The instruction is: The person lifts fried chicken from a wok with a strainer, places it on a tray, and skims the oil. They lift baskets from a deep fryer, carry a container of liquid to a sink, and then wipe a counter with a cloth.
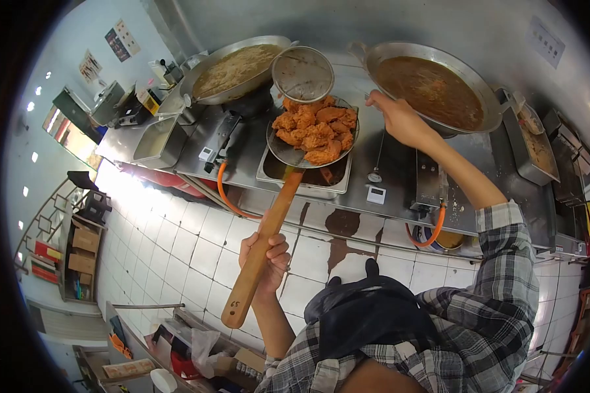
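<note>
My left hand (269, 257) is wrapped round the long wooden handle of a large strainer (283, 216). Its round basket is heaped with golden-brown fried chicken pieces (316, 130) and sits over a rectangular metal pan (337, 188). My right hand (400, 120) has its fingers pinched together near the left rim of the right-hand wok (432, 88). Something thin and metallic shows at the fingertips, but I cannot make out what it is. A round fine-mesh sieve (303, 73) is just behind the chicken, partly overlapping it in view; its handle cannot be made out.
Another wok (239, 71) of bubbling oil stands at the left. Small timers (376, 194), a slim utensil (375, 175) and burner boxes with orange hoses (432, 239) line the counter's front. Metal trays (160, 144) stand at both ends. Dark wet patches mark the tiled floor (344, 242).
</note>
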Motion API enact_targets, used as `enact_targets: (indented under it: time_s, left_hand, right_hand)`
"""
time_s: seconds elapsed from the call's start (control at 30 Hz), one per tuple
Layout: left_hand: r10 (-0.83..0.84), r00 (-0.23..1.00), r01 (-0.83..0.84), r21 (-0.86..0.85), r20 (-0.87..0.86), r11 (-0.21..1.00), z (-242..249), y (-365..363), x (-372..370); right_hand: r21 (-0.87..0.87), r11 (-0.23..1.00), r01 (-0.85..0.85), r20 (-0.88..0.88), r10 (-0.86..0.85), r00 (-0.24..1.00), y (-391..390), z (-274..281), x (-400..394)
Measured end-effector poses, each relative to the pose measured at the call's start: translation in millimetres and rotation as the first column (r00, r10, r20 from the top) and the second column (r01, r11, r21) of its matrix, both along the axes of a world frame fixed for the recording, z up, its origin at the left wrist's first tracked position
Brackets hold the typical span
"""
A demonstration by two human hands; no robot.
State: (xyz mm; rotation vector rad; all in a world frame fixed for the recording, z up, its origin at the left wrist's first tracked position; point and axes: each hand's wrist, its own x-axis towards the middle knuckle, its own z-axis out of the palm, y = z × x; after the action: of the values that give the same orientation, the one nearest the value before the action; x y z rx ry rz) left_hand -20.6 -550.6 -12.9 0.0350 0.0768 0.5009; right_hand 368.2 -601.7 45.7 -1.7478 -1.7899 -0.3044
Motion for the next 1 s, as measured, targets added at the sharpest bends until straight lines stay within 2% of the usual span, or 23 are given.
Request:
enact_targets:
  time_s: [0.03, 0.07, 0.1, 0.13, 0.2, 0.23, 0.3, 0.37, 0.47, 0.5, 0.53, 0.57, 0.6, 0.63, 0.7, 0.73, 0.8, 0.83, 0.87, 0.9, 0.93, 1.0]
  left_hand:
    - [0.009, 1.000, -0.009, -0.001, 0.002, 1.000, -2, -1, -1]
    - [0.014, 1.000, -0.014, -0.001, 0.005, 1.000, -4, -2, -1]
    - [-0.006, 1.000, 0.006, 0.003, 0.007, 1.000, -8, -2, -3]
    - [0.002, 1.000, -0.002, -0.026, 0.015, 1.000, -13, -1, -5]
    - [-0.025, 0.999, 0.027, -0.049, 0.030, 0.998, -19, -1, -6]
    - [-0.013, 0.999, 0.016, -0.067, 0.044, 0.998, -22, -2, -6]
    - [-0.017, 0.998, 0.022, -0.085, 0.061, 0.996, -24, -3, -6]
    - [0.021, 0.998, -0.016, -0.082, 0.064, 0.996, -24, -6, -10]
    - [0.029, 0.997, -0.021, -0.104, 0.070, 0.994, -30, -5, -9]
    - [0.045, 0.996, -0.036, -0.113, 0.079, 0.993, -31, -6, -8]
    - [0.062, 0.993, -0.051, -0.110, 0.096, 0.993, -30, -7, -5]
    - [0.064, 0.993, -0.053, -0.112, 0.095, 0.992, -29, -8, -4]
    - [0.074, 0.993, -0.065, -0.095, 0.090, 0.993, -29, -8, -5]
    - [0.086, 0.993, -0.080, -0.077, 0.085, 0.994, -28, -9, -4]
    - [0.102, 0.990, -0.096, -0.071, 0.093, 0.993, -27, -11, -2]
    - [0.109, 0.991, -0.103, -0.074, 0.082, 0.992, -26, -11, -2]
    - [0.125, 0.989, -0.120, -0.075, 0.073, 0.990, -26, -12, -2]
    - [0.125, 0.989, -0.120, -0.072, 0.078, 0.990, -25, -12, -1]
    - [0.125, 0.989, -0.119, -0.070, 0.081, 0.990, -25, -12, -1]
    - [0.130, 0.988, -0.124, -0.070, 0.078, 0.990, -25, -13, -1]
    - [0.135, 0.989, -0.133, -0.052, 0.053, 0.990, -24, -13, -1]
    - [0.142, 0.989, -0.141, -0.037, 0.031, 0.989, -25, -13, 0]
  right_hand:
    - [0.002, 1.000, 0.009, 0.000, -0.009, 1.000, -1, 11, -2]
    - [-0.209, 0.977, 0.029, -0.455, -0.123, 0.882, -3, 24, -3]
    - [-0.389, 0.920, -0.049, -0.774, -0.297, 0.560, -6, 34, -2]
    - [-0.383, 0.923, -0.025, -0.774, -0.306, 0.555, -9, 36, 7]
    - [-0.264, 0.957, -0.121, -0.946, -0.232, 0.228, -18, 38, 31]
    - [-0.260, 0.961, -0.092, -0.946, -0.235, 0.225, -28, 44, 43]
    - [-0.210, 0.968, -0.137, -0.971, -0.189, 0.148, -53, 60, 72]
    - [-0.227, 0.972, -0.067, -0.960, -0.212, 0.182, -77, 74, 105]
    - [-0.367, 0.899, 0.241, -0.767, -0.438, 0.468, -111, 90, 156]
    - [-0.432, 0.845, 0.315, -0.662, -0.534, 0.526, -122, 93, 176]
    - [-0.433, 0.844, 0.316, -0.660, -0.536, 0.526, -132, 85, 201]
    - [-0.246, 0.849, 0.468, -0.316, -0.527, 0.789, -138, 65, 228]
    - [-0.009, 0.860, 0.510, 0.112, -0.506, 0.855, -145, 50, 246]
    - [-0.010, 0.862, 0.506, 0.114, -0.502, 0.857, -149, 42, 254]
    - [-0.148, 0.692, 0.707, 0.238, -0.669, 0.704, -154, 36, 264]
    - [-0.147, 0.697, 0.702, 0.240, -0.663, 0.709, -156, 34, 266]
    - [-0.294, 0.745, 0.599, 0.099, -0.600, 0.794, -156, 27, 263]
    - [-0.294, 0.750, 0.593, 0.101, -0.592, 0.799, -154, 34, 251]
    - [-0.466, 0.683, 0.563, -0.075, -0.665, 0.744, -152, 51, 229]
    - [-0.624, 0.613, 0.485, -0.228, -0.737, 0.637, -150, 59, 217]
    - [-0.625, 0.614, 0.482, -0.229, -0.734, 0.639, -150, 57, 222]
    - [-0.737, 0.617, 0.276, -0.419, -0.738, 0.529, -152, 55, 234]
